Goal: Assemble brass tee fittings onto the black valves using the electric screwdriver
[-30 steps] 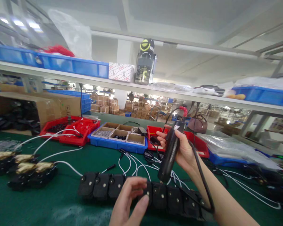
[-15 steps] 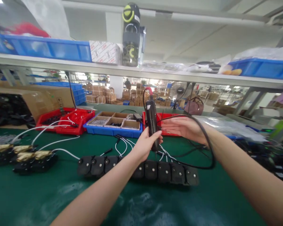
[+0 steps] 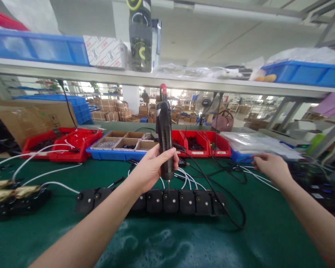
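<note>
Past the far edge of the green tabletop (image 3: 162, 242), stacked cartons (image 3: 123, 111) and a fan (image 3: 205, 104); just inside that edge, red bins (image 3: 194, 153). Upright over the tabletop's middle, well in from its right edge: a black electric screwdriver (image 3: 164, 124), thin bit (image 3: 169, 185) pointing down at a row of black blocks (image 3: 171, 201), contact with them impossible to tell. Gripped by the left hand (image 3: 153, 165), thumb and fingers wrapped around the lower barrel. Toward the right edge, the right hand (image 3: 272, 167), fingers curled, near white cables (image 3: 261, 178) and a blue tray (image 3: 241, 156); whether holding anything, unclear. Likely moderately heavy, rigid, smooth, perhaps slightly slippery; best held low around the barrel, clear of the more fragile bit.
</note>
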`<state>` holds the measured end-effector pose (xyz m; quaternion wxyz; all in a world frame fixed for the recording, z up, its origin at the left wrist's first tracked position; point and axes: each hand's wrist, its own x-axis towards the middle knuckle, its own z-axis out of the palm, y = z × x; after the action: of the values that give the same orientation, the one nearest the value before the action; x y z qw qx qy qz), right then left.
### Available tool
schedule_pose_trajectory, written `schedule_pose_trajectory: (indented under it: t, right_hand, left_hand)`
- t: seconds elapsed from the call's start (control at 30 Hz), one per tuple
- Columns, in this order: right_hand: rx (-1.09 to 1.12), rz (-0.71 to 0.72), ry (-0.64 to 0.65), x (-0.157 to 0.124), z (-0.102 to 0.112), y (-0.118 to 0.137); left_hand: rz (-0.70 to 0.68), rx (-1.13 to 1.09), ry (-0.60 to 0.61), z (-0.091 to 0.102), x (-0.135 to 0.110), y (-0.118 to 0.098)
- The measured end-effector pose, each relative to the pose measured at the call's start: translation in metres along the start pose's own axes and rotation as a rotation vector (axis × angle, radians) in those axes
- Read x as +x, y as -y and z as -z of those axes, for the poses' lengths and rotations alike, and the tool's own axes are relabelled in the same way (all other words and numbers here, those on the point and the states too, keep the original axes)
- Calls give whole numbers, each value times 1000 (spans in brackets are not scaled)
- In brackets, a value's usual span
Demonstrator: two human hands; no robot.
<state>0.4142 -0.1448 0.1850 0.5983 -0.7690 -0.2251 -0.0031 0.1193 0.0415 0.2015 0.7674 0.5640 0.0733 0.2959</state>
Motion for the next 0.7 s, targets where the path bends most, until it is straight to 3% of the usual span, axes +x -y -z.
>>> schedule_pose_trajectory:
  t: [0.07, 0.17, 0.23, 0.3, 0.4, 0.5, 0.6, 0.7]
  right_hand:
    - [-59, 144, -93, -34, -6, 2]
    - [-72, 342, -16, -110, -27, 7]
    - [-105, 660, 189, -159, -42, 3]
    - [-165, 745, 480, -193, -51, -10]
    - [-351, 583, 638, -209, -50, -42]
    - [-483, 343, 678, -204, -35, -70]
    - [-456, 206, 722, -206, -23, -84]
    - [-478, 161, 809, -219, -23, -86]
  left_hand:
    - [13, 8, 21, -3, -8, -2]
    - [1, -2, 7, -7, -14, -7]
    - [-11, 0, -8, -7, -15, -12]
    - [-19, 6, -21, -6, -17, -18]
    - [-21, 27, -43, -3, -21, -23]
    - [-7, 44, -67, 1, -28, -21]
    - [14, 44, -81, 4, -34, -17]
    - [16, 33, -81, 5, -38, -13]
